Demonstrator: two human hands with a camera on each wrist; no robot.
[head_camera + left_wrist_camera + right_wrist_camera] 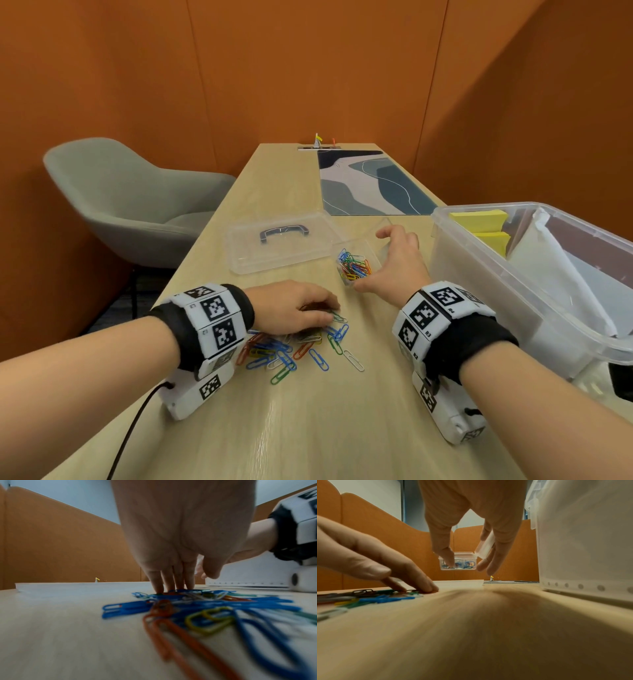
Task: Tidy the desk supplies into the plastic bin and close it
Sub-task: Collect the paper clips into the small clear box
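Loose coloured paper clips (294, 353) lie in a pile on the wooden desk. My left hand (325, 311) rests its fingertips on the far edge of the pile (188, 605), with the fingers fairly straight and the thumb apart. A small clear box (354, 265) with its hinged lid up holds more clips. My right hand (370, 260) grips this box (462, 561), the thumb on its near side and the fingers by the lid. The large clear plastic bin (513, 274) stands open at the right. Its lid (281, 246), which has a dark handle, lies flat beyond my left hand.
Yellow sticky-note pads (479, 219) and white sheets (555, 260) sit inside the bin. A patterned desk mat (370, 185) covers the far part of the desk. A grey chair (130, 205) stands to the left. A black cable (137, 421) trails from my left wrist.
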